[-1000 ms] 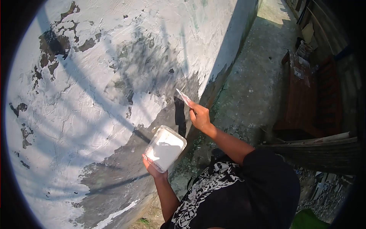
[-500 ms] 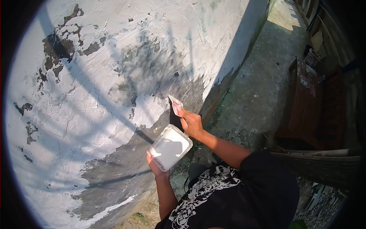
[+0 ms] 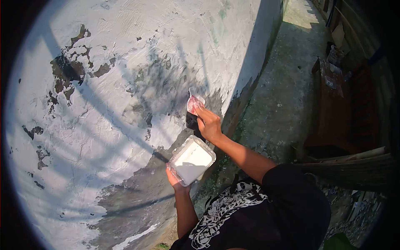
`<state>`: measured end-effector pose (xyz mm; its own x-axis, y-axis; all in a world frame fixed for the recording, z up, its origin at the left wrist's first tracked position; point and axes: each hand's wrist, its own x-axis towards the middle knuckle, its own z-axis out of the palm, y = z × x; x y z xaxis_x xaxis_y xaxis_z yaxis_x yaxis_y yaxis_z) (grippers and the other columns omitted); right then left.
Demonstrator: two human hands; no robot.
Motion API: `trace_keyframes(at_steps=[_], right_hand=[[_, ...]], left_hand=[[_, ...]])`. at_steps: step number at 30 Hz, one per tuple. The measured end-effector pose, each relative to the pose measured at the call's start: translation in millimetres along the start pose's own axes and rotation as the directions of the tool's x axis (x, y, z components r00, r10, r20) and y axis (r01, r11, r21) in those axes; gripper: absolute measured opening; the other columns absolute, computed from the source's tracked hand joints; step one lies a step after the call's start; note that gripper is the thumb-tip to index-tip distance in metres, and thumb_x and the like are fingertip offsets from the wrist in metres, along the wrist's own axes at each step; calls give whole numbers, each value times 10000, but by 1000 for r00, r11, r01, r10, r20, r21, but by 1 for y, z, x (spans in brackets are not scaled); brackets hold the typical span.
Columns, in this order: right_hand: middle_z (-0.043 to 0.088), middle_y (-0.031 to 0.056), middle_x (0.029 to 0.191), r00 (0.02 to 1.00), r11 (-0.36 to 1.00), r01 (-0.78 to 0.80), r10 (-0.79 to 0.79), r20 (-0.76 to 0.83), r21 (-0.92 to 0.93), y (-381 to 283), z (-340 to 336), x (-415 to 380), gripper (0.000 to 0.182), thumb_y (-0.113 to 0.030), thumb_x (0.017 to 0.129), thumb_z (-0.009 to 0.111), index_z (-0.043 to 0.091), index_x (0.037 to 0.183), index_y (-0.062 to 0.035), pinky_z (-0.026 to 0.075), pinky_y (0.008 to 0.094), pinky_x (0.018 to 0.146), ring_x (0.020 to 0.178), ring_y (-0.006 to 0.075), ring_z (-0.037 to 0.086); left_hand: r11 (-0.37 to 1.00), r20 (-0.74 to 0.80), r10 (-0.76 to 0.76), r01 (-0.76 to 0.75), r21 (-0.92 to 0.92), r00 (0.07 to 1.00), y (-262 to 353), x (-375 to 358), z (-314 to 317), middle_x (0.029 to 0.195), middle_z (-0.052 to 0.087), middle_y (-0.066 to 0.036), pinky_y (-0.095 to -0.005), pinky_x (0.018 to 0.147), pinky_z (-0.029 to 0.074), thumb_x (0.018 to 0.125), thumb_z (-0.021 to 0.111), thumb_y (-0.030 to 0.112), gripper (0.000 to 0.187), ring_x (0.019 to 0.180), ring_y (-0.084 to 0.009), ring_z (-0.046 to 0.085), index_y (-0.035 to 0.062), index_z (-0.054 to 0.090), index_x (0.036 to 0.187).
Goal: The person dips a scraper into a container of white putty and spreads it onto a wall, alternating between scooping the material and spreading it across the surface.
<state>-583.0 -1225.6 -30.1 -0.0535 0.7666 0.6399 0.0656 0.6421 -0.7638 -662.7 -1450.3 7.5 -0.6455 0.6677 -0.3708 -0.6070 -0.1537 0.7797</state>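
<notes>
My left hand (image 3: pixel 177 178) is wrapped round the lower left side of a clear plastic tub (image 3: pixel 211 155), which is tilted and holds white paste (image 3: pixel 192 157). My right hand (image 3: pixel 209 124) pinches a thin white-and-red putty spreader (image 3: pixel 193 103) above the tub. The spreader looks bent, with its far edge at the wall (image 3: pixel 137 93); its exact contact there is hard to make out. White coating covers much of this wall, with grey bare areas and dark peeled patches (image 3: pixel 68 70).
A concrete path (image 3: pixel 283 87) runs along the foot of the wall to the right. Beyond it stand a brown wooden bench (image 3: pixel 333 112) with small items on it and, nearer, a long wooden ledge (image 3: pixel 346 166). Rubble (image 3: pixel 354 208) lies at the lower right.
My right hand has moved slightly up, and the spreader now looks curved against the wall rather than flat. The tub has shifted a little right, and its shadowed area of paste has shrunk.
</notes>
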Motion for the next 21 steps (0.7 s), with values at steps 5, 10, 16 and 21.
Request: trace_keyframes(at_steps=[5,10,16,21], right_hand=[[701,217,1173,941,973,230,-229,248,28,14,-27,-25,479,36,774,682,669,1247,-32,552,431,971,1114,392,672],[712,215,1141,996,1000,28,-28,-81,-10,12,-26,18,511,53,754,680,661,1258,-31,562,424,936,1082,388,687],[707,251,1102,974,975,215,-209,88,-62,-34,19,-21,429,63,773,665,683,1197,-8,573,428,880,1050,389,700],[719,245,1041,984,1000,-9,8,179,4,-14,-25,-57,419,61,828,642,690,1236,-21,564,375,809,927,369,731]], left_hand=[[999,-89,-43,43,-8,995,5,1,2,1319,617,-112,-448,1004,495,1035,430,529,558,1166,-291,619,86,535,1357],[973,131,190,-204,109,973,-9,8,-35,1287,620,-108,-449,959,520,1026,410,587,622,1144,-289,626,74,533,1356],[998,29,-55,55,-20,998,9,-3,-56,1238,649,-135,-420,990,500,1064,336,535,614,1131,-297,635,25,549,1331],[991,140,-94,105,-77,986,13,-4,-101,1277,638,-111,-427,999,497,1050,392,528,587,1156,-282,625,49,546,1352]])
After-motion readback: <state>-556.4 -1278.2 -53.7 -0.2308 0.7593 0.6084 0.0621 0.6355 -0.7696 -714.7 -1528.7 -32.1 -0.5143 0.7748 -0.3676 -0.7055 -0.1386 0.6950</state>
